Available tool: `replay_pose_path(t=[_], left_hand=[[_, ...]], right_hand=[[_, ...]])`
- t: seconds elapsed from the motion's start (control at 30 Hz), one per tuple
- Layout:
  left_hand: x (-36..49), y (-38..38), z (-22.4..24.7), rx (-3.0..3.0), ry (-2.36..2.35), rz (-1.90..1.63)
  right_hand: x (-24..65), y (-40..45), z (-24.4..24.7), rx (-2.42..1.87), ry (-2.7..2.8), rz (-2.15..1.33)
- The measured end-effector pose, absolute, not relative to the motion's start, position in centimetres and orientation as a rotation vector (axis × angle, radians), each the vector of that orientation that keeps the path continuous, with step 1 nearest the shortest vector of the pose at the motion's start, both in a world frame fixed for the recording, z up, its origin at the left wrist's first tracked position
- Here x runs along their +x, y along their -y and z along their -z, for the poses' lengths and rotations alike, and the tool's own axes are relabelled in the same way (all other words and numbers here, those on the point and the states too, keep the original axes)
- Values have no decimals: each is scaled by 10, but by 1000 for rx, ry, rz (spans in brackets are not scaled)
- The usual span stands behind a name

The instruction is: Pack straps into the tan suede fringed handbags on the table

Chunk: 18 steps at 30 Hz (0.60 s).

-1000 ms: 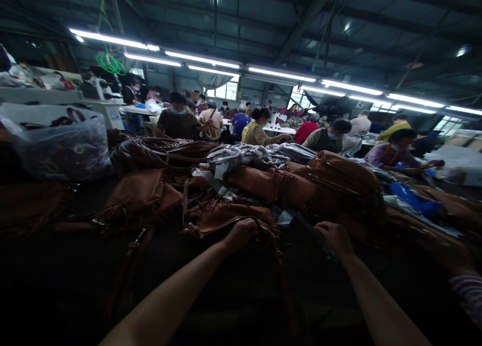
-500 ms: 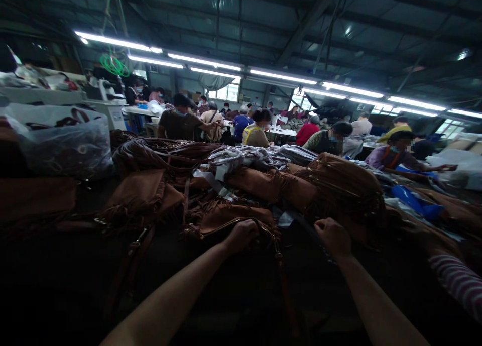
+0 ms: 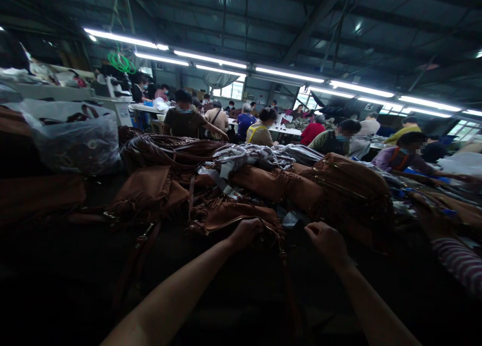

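Note:
A brown fringed bag with a gold-coloured zip along its opening lies in front of me on the dark table. My left hand is closed on the near edge of this bag, at its zipped opening. To the right of the bag, my right hand is raised a little with its fingers pinched together; whatever they may hold is too dark and small to name. A strap with a metal clip hangs from the bag's right end, between my two hands. Small clear plastic pieces lie just behind my hands.
More brown bags and a heap of straps lie behind. At the left stands a clear plastic sack. A striped sleeve of another person reaches in at the right. Several people sit at tables beyond.
My right hand has moved left, closer to the bag. The blue item at the right is now mostly hidden by the other person's hand and bags. The view has shifted slightly.

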State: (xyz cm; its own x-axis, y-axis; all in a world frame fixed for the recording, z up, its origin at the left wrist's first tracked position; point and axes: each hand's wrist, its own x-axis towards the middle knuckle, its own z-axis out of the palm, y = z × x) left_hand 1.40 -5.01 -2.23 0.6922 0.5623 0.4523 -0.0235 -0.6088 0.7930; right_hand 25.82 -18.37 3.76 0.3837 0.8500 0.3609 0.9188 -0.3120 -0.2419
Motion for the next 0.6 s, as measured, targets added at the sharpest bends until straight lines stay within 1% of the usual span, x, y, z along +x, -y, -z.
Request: replay_pose_path(t=[0.13, 0.23, 0.37, 0.5, 0.6], left_hand=[[17, 45, 27, 1995, -461, -868], [18, 42, 30, 1980, -466, -870], [17, 42, 32, 1995, -436, -884], [15, 44, 29, 1982, -346, -939], [15, 46, 29, 1993, -370, -953]], right_hand=[[191, 198, -36, -1999, 1598, -246], [151, 201, -27, -1977, 1696, -442], [137, 191, -16, -2034, 1727, -481], [155, 186, -15, -2043, 1711, -387], [177, 191, -8, -1975, 1655, -339]])
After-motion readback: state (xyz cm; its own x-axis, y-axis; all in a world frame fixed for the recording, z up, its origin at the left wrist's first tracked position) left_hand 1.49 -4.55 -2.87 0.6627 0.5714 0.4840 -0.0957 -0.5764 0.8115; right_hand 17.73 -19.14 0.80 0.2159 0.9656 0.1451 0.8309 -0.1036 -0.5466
